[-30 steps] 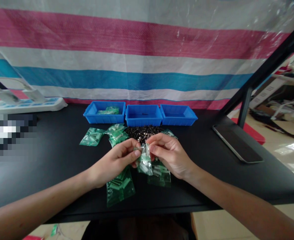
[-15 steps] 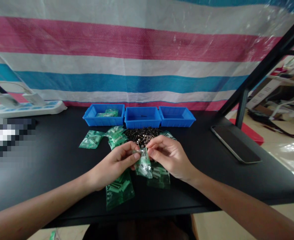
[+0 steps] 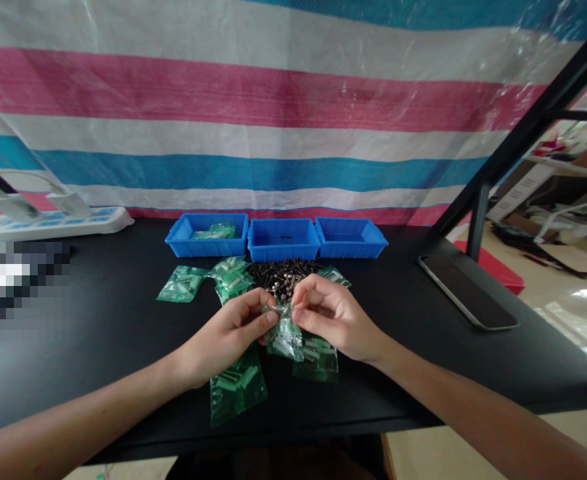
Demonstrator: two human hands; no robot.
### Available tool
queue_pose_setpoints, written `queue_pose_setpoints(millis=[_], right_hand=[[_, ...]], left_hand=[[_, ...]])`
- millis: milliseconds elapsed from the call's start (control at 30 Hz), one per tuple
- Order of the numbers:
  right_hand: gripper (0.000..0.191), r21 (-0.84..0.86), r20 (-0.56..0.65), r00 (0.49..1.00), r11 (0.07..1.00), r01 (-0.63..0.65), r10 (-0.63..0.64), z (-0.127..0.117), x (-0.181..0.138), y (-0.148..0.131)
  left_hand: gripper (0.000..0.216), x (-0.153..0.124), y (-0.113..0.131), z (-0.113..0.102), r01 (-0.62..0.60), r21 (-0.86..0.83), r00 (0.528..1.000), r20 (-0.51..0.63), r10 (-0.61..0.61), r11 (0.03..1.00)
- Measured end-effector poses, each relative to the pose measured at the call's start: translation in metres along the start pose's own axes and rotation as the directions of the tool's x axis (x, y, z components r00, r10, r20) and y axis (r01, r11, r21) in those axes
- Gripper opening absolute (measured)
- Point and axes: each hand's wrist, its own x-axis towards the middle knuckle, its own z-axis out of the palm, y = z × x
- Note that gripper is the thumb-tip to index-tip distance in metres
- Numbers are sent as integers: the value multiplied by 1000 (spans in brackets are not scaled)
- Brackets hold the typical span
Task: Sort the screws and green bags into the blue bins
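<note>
Between my two hands hangs a small clear-green plastic bag [image 3: 286, 338] with pale pieces inside. My left hand [image 3: 238, 328] pinches its upper left edge between thumb and forefinger. At the upper right edge, my right hand [image 3: 336, 317] grips it the same way. Just beyond the fingertips lies a heap of dark screws [image 3: 278, 272]. One green bag [image 3: 238, 393] of pale pieces lies on the table below my left hand. Another filled bag [image 3: 317, 363] rests under my right hand, partly covered by it.
At the back stand three blue bins: the left bin [image 3: 173, 241] holds green bags, the middle bin [image 3: 284, 251] a small dark piece, beside the right bin [image 3: 352, 250]. More green bags [image 3: 182, 284] lie leftward. A phone [image 3: 468, 293] lies right; a power strip [image 3: 108, 221] sits back left.
Both hands keep their pinch on the bag, with hardly any movement. The whole view has shifted slightly, so the table and bins appear a little lower.
</note>
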Motion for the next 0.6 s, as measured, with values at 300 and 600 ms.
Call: queue_pose_setpoints(millis=[300, 600], right_hand=[[22, -22, 28, 999, 1000, 20, -20, 1, 0, 2], [26, -11, 18, 1000, 1000, 3, -3, 2, 0, 2]], left_hand=[[23, 0, 1, 0, 0, 5, 1000, 9, 0, 1000], [21, 1, -1, -1, -23, 34, 999, 34, 22, 999]])
